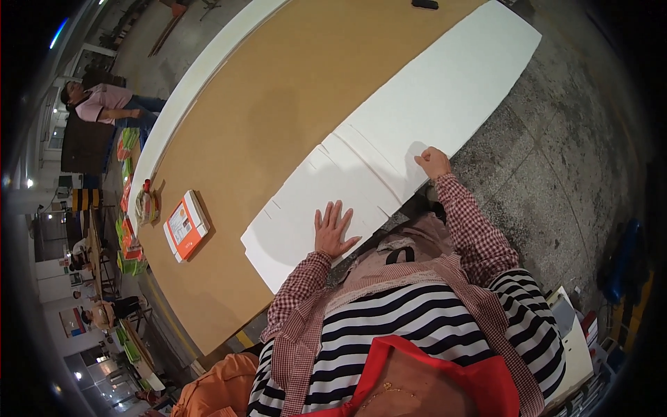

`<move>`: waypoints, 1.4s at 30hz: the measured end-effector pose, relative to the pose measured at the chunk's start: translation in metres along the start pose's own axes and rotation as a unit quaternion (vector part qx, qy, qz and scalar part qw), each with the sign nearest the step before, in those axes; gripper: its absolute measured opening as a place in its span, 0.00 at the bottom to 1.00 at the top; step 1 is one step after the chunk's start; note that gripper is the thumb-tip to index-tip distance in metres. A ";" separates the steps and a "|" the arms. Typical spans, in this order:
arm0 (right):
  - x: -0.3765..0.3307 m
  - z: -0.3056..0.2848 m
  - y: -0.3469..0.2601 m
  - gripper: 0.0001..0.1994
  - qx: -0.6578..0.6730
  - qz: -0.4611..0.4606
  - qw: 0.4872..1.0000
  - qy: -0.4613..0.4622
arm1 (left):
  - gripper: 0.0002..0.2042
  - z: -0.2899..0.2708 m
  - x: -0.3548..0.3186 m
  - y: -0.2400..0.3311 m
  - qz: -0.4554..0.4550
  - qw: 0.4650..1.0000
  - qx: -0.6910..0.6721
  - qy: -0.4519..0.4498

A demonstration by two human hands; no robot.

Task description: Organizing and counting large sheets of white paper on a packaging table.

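A long white cardboard blank (451, 90) lies flat along the near side of the brown tabletop (278, 97), with crease lines and short slits around its middle. My left hand (335, 231) is pressed flat on its left part, fingers spread. Farther right, my right hand (433, 164) is closed with curled fingers at the blank's near edge, beside the creases. Whatever may be inside those fingers is hidden. Both forearms wear red checked sleeves.
An orange and white stack of printed sheets or a box (186, 226) sits on the table's left, near a small bottle-like item (146, 203). A dark object (424, 4) lies at the far edge. A person in pink (104, 104) stands beyond the table; others work at far left.
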State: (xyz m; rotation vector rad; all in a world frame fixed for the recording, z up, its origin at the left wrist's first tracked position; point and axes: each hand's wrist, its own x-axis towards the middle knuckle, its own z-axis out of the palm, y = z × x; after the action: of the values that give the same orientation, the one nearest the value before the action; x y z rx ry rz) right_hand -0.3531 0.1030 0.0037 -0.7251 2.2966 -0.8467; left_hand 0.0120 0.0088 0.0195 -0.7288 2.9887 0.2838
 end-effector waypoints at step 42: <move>0.022 0.005 0.008 0.20 -0.266 -0.078 0.957 -0.089 | 0.39 0.006 0.000 0.002 0.018 1.000 -0.003 0.000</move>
State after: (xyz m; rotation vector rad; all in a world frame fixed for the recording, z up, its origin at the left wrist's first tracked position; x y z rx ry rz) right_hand -0.3668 0.0922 -0.0121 -1.1735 2.3347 -0.1986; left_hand 0.0111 0.0119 0.0139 -0.6766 3.0047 0.2932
